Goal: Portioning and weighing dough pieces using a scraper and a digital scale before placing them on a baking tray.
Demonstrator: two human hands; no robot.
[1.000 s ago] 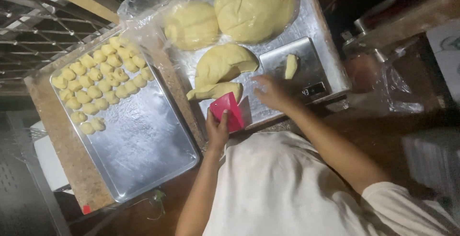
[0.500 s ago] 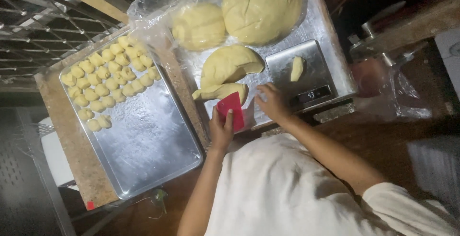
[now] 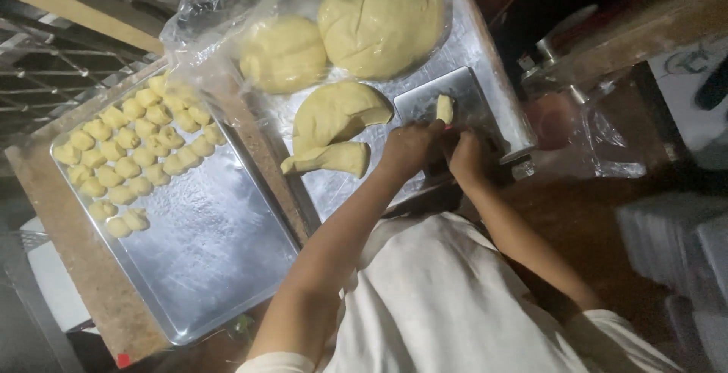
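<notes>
My left hand [image 3: 409, 149] and my right hand [image 3: 466, 157] are close together at the near edge of a metal scale [image 3: 419, 102]. A small pale dough piece [image 3: 444, 108] lies on the scale pan just beyond my left fingertips. Both hands show only their backs with the fingers curled, so what they hold is hidden. The red scraper is out of sight. Left of my left hand lies a cut lump of dough [image 3: 337, 111] with a sliced strip [image 3: 330, 158] in front of it.
Two large dough balls [image 3: 383, 20] [image 3: 283, 53] rest on clear plastic [image 3: 205, 9] over the metal worktop [image 3: 474, 47]. A steel tray [image 3: 220, 244] on the left carries several small dough pieces [image 3: 129, 153] in rows at its far end. Wire racks stand at far left.
My left hand has moved right to the scale, and the red scraper it held no longer shows. My right hand has shifted to the scale's near edge, so the hands now meet.
</notes>
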